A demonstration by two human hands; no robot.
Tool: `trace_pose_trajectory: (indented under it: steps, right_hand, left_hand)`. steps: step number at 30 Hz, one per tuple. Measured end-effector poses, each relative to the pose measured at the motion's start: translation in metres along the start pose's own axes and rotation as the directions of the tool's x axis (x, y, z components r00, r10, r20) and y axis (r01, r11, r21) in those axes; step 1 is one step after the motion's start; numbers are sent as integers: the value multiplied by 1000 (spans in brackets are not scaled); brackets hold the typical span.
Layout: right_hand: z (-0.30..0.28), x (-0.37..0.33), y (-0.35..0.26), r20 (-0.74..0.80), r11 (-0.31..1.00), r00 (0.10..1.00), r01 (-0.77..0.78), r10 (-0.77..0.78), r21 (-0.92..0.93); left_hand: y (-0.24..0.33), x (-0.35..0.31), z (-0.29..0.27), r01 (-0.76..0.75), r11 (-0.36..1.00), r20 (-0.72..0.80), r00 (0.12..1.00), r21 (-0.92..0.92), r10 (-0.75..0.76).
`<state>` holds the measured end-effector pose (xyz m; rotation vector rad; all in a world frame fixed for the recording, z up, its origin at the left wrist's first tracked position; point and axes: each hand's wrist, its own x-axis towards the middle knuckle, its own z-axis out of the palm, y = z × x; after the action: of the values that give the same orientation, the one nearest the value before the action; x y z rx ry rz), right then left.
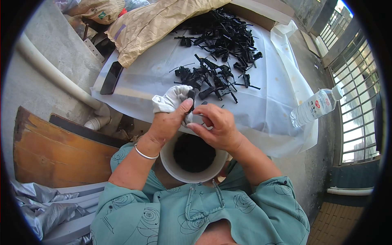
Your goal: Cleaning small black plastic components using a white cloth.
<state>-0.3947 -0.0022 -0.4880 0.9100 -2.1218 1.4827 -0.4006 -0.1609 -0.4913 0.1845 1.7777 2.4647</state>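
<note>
My left hand (168, 121) is closed around a small black plastic part (191, 96), its thumb pressed along the part. White cloth (170, 100), perhaps a glove, covers the fingers of that hand. Close beside it, my right hand (219, 125) has its fingers bent in a pinch at the part's lower end. What lies between those fingertips is too small to make out. Under both hands a white bucket (166, 160) stands between my knees, with a dark mass of black pieces (194, 153) inside. Just beyond my hands lies a loose heap of black plastic parts with thin stems (218, 77).
White sheeting (269, 98) covers the work surface. A larger black pile (220, 34) lies farther back beside brown paper (159, 26). A phone (111, 78) rests at the left edge, and a water bottle (314, 107) at the right. A wooden board (61, 153) stands lower left.
</note>
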Motion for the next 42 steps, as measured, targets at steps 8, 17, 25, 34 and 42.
trace_pose_trajectory:
  steps: [8,17,25,34,42]
  right_hand:
    - [-3,1,13,7,881,893,-444,449,164]
    - [-14,-2,16,231,959,945,-262,233,105]
    - [18,-17,22,198,785,852,-523,485,331]
    - [-17,-2,20,306,919,870,-391,388,-54]
    - [-17,-4,19,161,931,936,-337,314,141]
  left_hand:
    - [1,-18,10,-101,970,166,984,222,65]
    - [3,-16,11,-139,870,88,990,473,111]
    - [-5,-17,10,-423,514,234,890,746,392]
    - [7,-9,-3,-11,988,57,998,157,2]
    - [5,-11,6,-121,888,212,977,444,28]
